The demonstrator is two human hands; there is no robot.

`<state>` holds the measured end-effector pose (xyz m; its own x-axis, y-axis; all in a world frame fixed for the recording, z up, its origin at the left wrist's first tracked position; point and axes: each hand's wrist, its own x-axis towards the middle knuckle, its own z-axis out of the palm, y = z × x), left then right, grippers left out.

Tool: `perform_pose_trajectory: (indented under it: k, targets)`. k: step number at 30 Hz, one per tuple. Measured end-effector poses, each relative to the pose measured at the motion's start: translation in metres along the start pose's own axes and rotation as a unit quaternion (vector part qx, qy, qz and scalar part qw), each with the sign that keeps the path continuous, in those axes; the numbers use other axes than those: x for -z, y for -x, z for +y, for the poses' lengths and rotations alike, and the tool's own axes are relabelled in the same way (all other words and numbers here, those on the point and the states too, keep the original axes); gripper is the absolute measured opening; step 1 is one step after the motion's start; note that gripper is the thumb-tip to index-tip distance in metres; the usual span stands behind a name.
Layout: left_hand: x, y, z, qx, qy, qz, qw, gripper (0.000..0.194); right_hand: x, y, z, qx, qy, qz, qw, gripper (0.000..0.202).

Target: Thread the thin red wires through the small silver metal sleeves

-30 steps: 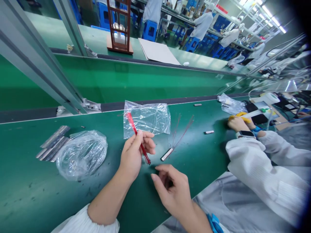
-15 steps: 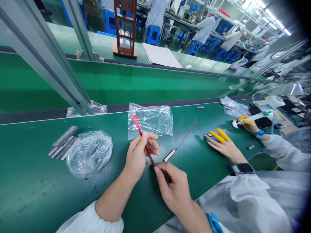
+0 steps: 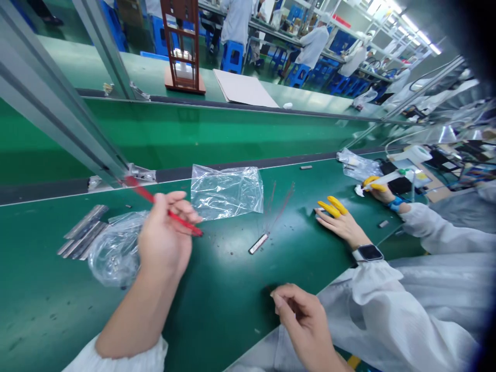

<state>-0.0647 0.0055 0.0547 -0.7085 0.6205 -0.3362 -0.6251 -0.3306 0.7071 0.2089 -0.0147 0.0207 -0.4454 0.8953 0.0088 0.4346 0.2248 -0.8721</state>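
Stretching along the near side, the green table [image 3: 222,305] carries the action, and a thick metal post [image 3: 58,103] slants down to its back edge on the left. Over on the right sits a co-worker in white sleeves [image 3: 411,310], a watch on one wrist and yellow covers on the fingers. Across on the far table, a brown stand [image 3: 186,89] stands upright.

Now the hands! Up goes the left hand [image 3: 163,243], palm turned inward, thumb pressed over a bundle of red wires [image 3: 186,224], the other fingers loosely curled; that bundle is above the table, tilted, poking out on both sides of the grip and a little blurred. Lower down, well apart, the right hand [image 3: 304,318] hangs near the table's front edge, fingers curled, thumb and forefinger tips close together; whether anything is between them, I cannot tell.

Behind them, a clear bag [image 3: 228,194] lies flat near the back edge. A crumpled plastic bag [image 3: 116,253] sits left, partly behind the left hand, with a pile of grey strips [image 3: 83,232] just beside it. Smallest of all, between the two hands and farther back, a little block [image 3: 258,243] lies with thin wires [image 3: 284,206] fanning out behind!
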Motion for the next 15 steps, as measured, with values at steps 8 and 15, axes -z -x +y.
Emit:
perform_pose_trajectory:
  k: [8,15]
  targets:
    - [0.001,0.023,0.008,-0.022,-0.055,-0.016,0.998,0.034,-0.019,-0.008,-0.016,-0.118,-0.247,0.047,0.961,0.030]
    - [0.007,0.043,-0.031,-0.010,-0.241,-0.188,0.952,0.044,-0.055,-0.046,-0.050,-0.155,-0.338,-0.015,0.928,0.025]
